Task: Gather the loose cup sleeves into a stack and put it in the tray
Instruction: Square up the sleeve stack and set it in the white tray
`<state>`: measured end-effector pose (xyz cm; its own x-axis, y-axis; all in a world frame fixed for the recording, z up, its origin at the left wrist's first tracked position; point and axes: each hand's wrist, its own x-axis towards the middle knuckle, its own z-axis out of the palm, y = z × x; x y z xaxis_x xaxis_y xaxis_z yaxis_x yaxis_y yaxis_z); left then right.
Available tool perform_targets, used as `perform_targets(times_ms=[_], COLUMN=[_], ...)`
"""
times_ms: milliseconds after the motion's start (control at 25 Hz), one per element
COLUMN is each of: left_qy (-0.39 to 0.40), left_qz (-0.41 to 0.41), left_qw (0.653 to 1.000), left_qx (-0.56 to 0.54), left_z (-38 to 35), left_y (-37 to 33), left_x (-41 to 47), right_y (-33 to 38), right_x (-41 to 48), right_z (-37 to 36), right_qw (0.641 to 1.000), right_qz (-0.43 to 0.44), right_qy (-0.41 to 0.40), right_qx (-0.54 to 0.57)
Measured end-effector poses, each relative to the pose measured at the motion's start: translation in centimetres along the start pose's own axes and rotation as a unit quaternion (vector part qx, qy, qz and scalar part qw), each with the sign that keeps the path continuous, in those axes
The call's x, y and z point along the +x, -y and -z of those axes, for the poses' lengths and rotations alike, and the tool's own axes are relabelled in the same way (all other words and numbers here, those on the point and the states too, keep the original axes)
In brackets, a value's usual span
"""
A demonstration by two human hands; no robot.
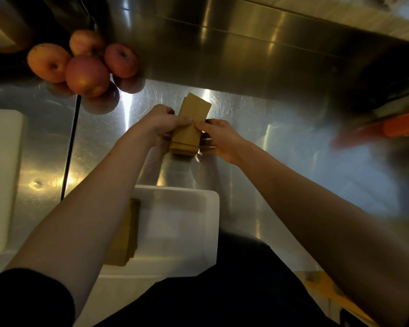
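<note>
Your left hand and right hand meet over the middle of the counter, each curled round one long side of the stack of cup sleeves. Both thumbs press on the top sleeve, nearly tip to tip. The stack is brown and flat, and its far end fans slightly out of line. Whether its near end rests on the steel or hangs just above it, you cannot tell from here. The tray is white and sits at the near edge of the counter, under your left forearm and well apart from the stack. A second bundle of brown sleeves lies along its left side (partly hidden by your arm). Apples are heaped toward the far left corner, and a black cable runs from them toward the near edge. A white block lies at the left edge.
</note>
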<state>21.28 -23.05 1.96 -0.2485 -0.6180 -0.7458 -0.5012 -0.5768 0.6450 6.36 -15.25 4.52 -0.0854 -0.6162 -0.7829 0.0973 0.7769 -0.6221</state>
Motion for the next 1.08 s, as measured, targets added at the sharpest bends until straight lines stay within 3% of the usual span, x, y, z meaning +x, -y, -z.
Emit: perform_targets(times_ms=[200, 400, 640, 840, 1080], left_qy=[0.056, 0.094, 0.102, 0.131, 0.166], left_qz=[0.056, 0.065, -0.001, -0.087, -0.190], left_qw=[0.994, 0.990, 0.994, 0.987, 0.966], left_qx=[-0.077, -0.078, -0.039, -0.035, 0.058], left_z=[0.5, -0.4, -2.2, -6.8, -15.1], left_y=[0.1, 0.2, -0.1, -0.5, 0.8], left_x=[-0.4, -1.6, -4.1, -7.2, -10.0], right_y=[-0.2, -1.6, -3.3, -4.5, -9.6], right_x=[-0.3, -0.9, -3.2, -6.9, -11.0], right_z=[0.6, 2.1, 4.6, 9.3, 17.1], right_qw=[0.999, 0.996, 0.989, 0.990, 0.975], right_qz=[0.002, 0.009, 0.058, 0.117, 0.203], right_qy=[0.008, 0.060, 0.094, 0.067, 0.010], right_qx=[0.037, 0.058, 0.100, 0.034, -0.089])
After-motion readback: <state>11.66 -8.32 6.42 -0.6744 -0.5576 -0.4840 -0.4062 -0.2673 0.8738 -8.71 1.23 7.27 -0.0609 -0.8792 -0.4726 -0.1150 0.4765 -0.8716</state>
